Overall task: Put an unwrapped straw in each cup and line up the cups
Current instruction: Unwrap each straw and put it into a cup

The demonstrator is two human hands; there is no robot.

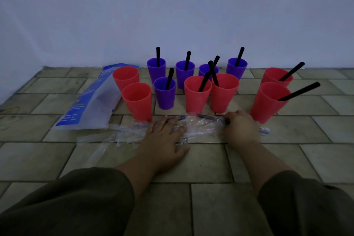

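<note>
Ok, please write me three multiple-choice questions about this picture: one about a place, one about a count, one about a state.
1. Where does the blue and white bag lie?
A. left of the cups
B. right of the cups
C. inside a cup

2. How many red cups hold no black straw?
A. none
B. two
C. four

3. How is the left hand?
A. curled in a fist
B. lifted in the air
C. flat on the clear wrappers

Answers:
1. A, the bag lies on the floor beside the leftmost cups.
2. B, the two red cups on the left are empty and the other four hold straws.
3. C, its fingers lie straight on the plastic.
</note>
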